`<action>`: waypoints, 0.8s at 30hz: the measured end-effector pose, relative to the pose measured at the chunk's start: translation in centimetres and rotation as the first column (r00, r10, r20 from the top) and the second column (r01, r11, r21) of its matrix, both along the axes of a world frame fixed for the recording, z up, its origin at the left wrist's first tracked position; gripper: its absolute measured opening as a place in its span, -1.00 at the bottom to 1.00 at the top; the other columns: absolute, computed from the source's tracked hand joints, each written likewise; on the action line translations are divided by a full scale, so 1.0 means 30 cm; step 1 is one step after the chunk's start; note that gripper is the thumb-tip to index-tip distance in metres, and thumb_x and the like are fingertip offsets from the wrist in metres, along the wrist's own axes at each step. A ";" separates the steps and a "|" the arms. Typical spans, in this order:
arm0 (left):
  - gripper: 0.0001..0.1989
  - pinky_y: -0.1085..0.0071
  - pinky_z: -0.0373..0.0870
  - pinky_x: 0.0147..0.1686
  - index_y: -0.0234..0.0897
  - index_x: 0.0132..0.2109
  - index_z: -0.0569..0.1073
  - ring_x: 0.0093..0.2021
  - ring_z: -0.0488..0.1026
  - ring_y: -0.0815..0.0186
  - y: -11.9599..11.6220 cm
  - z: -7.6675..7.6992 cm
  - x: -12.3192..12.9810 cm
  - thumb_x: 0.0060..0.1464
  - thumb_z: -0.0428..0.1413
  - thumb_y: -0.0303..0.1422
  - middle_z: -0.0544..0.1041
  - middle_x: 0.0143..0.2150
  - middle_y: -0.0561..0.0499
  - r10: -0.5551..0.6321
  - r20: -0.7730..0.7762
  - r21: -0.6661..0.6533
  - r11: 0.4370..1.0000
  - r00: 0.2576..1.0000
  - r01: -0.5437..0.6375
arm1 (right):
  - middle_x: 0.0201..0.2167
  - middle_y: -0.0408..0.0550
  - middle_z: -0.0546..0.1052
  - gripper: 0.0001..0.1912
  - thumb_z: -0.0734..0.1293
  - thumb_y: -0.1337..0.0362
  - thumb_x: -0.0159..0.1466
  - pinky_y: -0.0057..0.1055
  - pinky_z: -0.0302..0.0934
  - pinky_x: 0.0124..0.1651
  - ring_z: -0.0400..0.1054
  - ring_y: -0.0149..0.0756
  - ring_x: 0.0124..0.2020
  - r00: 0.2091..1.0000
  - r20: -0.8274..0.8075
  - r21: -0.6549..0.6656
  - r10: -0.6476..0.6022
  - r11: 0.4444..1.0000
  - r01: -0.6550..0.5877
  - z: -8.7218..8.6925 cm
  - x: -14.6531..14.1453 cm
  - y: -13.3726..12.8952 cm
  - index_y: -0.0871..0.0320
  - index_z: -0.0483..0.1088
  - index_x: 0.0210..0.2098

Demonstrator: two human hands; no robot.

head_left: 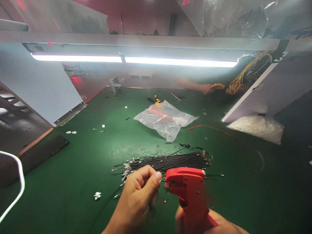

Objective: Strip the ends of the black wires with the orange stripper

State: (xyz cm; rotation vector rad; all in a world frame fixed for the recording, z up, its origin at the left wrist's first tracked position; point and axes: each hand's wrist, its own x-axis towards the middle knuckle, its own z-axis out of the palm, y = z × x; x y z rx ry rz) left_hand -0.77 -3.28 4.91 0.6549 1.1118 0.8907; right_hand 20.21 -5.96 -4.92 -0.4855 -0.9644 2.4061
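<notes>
My left hand (136,195) is closed in a pinch, thumb against the bent forefinger. A thin black wire shows between its fingertips and the jaw end of a red pistol-grip wire stripper (192,191). Around the handle of that tool my right hand (219,224) is wrapped, partly hidden and cut off by the lower edge. Just beyond both hands lies a bundle of black wires (168,161), with silvery terminals at its left end and coppery tips at its right. Whether the wire sits inside the stripper's jaws I cannot tell.
On the green mat lie a clear plastic bag (168,120), yellow-and-black pliers (156,99), a red wire (209,127) and white scraps (97,195). Another person's hand (207,88) is at the back. A bag of pale parts (258,128) lies right; a white cable (20,175) loops left.
</notes>
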 end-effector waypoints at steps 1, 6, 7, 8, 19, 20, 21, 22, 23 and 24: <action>-0.42 0.65 -0.02 -0.71 -0.22 -0.46 0.26 -0.72 -0.01 0.60 -0.002 0.005 0.000 -0.14 0.32 0.15 0.16 -0.73 0.30 -0.002 -0.005 0.002 1.000 1.000 0.002 | -0.50 -0.18 0.33 -0.48 0.49 -0.10 0.08 -0.48 0.00 -0.46 0.06 -0.45 -0.53 1.000 -0.003 0.013 0.014 1.000 -0.014 -0.032 -0.001 0.004 0.25 0.47 -0.25; -0.43 0.63 -0.04 -0.70 -0.22 -0.45 0.29 -0.70 -0.02 0.59 -0.008 -0.003 -0.013 -0.10 0.29 0.16 0.13 -0.69 0.29 -0.041 -0.093 0.042 0.998 0.995 0.045 | -0.52 -0.18 0.33 -0.40 0.43 -0.22 0.13 -0.46 -0.03 -0.50 0.07 -0.45 -0.54 1.000 -0.005 0.101 0.009 0.995 -0.009 -0.119 -0.003 0.011 0.26 0.45 -0.27; -0.43 0.63 -0.06 -0.72 -0.21 -0.46 0.28 -0.71 -0.04 0.59 -0.008 -0.011 -0.017 -0.09 0.28 0.17 0.10 -0.69 0.30 -0.058 -0.107 0.057 0.996 0.993 0.064 | -0.52 -0.19 0.33 -0.40 0.47 -0.20 0.09 -0.46 -0.04 -0.49 0.07 -0.46 -0.54 1.000 -0.010 0.122 0.008 0.993 -0.007 -0.120 -0.004 0.010 0.26 0.44 -0.28; -0.44 0.61 -0.10 -0.74 -0.21 -0.46 0.28 -0.73 -0.07 0.58 -0.008 -0.020 -0.022 -0.08 0.26 0.18 0.08 -0.70 0.31 -0.077 -0.121 0.077 0.993 0.990 0.087 | -0.52 -0.20 0.33 -0.40 0.49 -0.19 0.07 -0.47 -0.04 -0.49 0.08 -0.47 -0.55 1.000 -0.015 0.139 0.007 0.990 -0.005 -0.119 -0.005 0.009 0.26 0.43 -0.27; -0.48 0.54 -0.17 -0.76 -0.19 -0.47 0.29 -0.75 -0.11 0.54 -0.004 -0.028 -0.048 0.05 0.15 0.16 0.01 -0.74 0.30 -0.107 -0.291 0.203 0.964 0.951 0.171 | -0.45 -0.19 0.35 -0.39 0.48 -0.13 0.16 -0.48 -0.07 -0.48 0.07 -0.47 -0.52 1.000 -0.026 0.195 -0.005 0.981 0.010 -0.097 0.014 0.011 0.23 0.33 -0.08; -0.48 0.54 -0.17 -0.76 -0.19 -0.48 0.29 -0.75 -0.10 0.54 -0.003 -0.025 -0.050 0.05 0.15 0.16 0.01 -0.74 0.30 -0.111 -0.300 0.201 0.964 0.947 0.176 | -0.45 -0.20 0.34 -0.40 0.48 -0.12 0.16 -0.48 -0.07 -0.48 0.06 -0.47 -0.51 1.000 -0.025 0.191 -0.011 0.982 0.016 -0.093 0.015 0.012 0.22 0.31 -0.07; -0.48 0.54 -0.17 -0.76 -0.19 -0.48 0.29 -0.75 -0.10 0.54 -0.002 -0.024 -0.051 0.04 0.15 0.16 0.01 -0.74 0.30 -0.114 -0.306 0.198 0.964 0.945 0.180 | -0.46 -0.21 0.33 -0.41 0.48 -0.11 0.16 -0.48 -0.07 -0.48 0.05 -0.47 -0.52 1.000 -0.026 0.188 -0.011 0.982 0.016 -0.089 0.014 0.012 0.21 0.31 -0.07; -0.48 0.54 -0.18 -0.76 -0.19 -0.49 0.28 -0.75 -0.11 0.54 -0.002 -0.024 -0.053 0.03 0.16 0.17 0.01 -0.74 0.30 -0.120 -0.305 0.190 0.964 0.945 0.184 | -0.46 -0.21 0.32 -0.41 0.48 -0.11 0.16 -0.48 -0.07 -0.48 0.05 -0.47 -0.52 1.000 -0.026 0.185 -0.008 0.983 0.013 -0.085 0.014 0.012 0.20 0.31 -0.09; -0.47 0.54 -0.19 -0.77 -0.19 -0.49 0.28 -0.75 -0.12 0.54 -0.001 -0.024 -0.054 0.02 0.16 0.17 0.00 -0.74 0.30 -0.126 -0.299 0.178 0.967 0.946 0.185 | -0.46 -0.21 0.32 -0.41 0.48 -0.12 0.16 -0.48 -0.08 -0.49 0.03 -0.48 -0.53 1.000 -0.025 0.182 -0.006 0.983 0.010 -0.081 0.013 0.012 0.21 0.31 -0.10; -0.47 0.55 -0.20 -0.77 -0.18 -0.49 0.27 -0.75 -0.13 0.54 -0.001 -0.025 -0.055 0.00 0.17 0.18 -0.01 -0.75 0.31 -0.135 -0.287 0.160 0.969 0.948 0.186 | -0.47 -0.21 0.31 -0.41 0.47 -0.12 0.16 -0.48 -0.09 -0.49 0.02 -0.48 -0.54 1.000 -0.024 0.178 -0.001 0.984 0.005 -0.076 0.012 0.011 0.21 0.31 -0.10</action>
